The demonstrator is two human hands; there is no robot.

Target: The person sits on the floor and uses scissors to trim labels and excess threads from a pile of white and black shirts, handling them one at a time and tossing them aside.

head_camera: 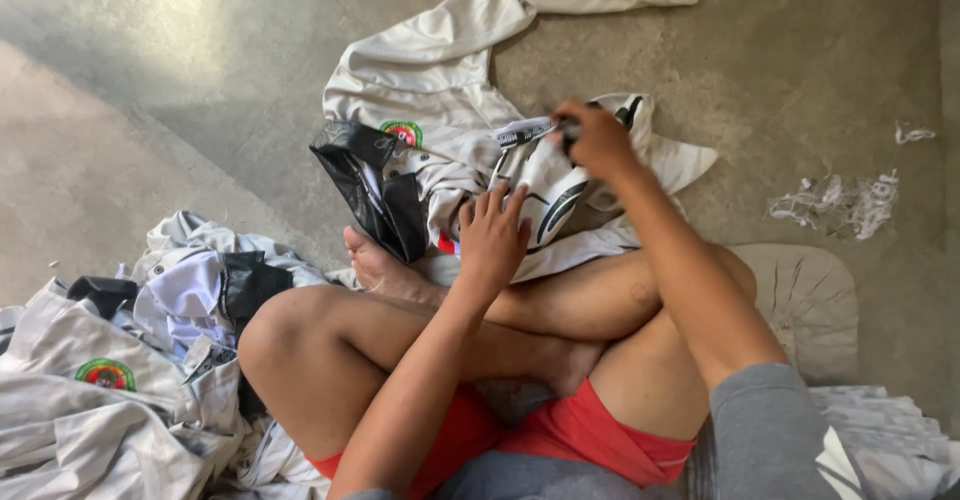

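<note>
White-and-black garment (545, 185) lies bunched on the floor (800, 50) just past your crossed legs; it looks soft, light and floppy. Your right hand (597, 140) pinches its top edge shut; your left hand (492, 235) presses flat, fingers spread. Gather it by the hems.

floor: bare grey concrete floor (800, 50), mottled and scuffed, filling the whole view
light: a soft bright patch of light (150, 10) at the upper left, with dimmer shade towards the middle
litter: shreds of white plastic scrap (840, 203) at the right, a smaller bit (912, 134) above them
furniture: a flat pale woven fan (810, 300) lies on the floor at the right
</note>
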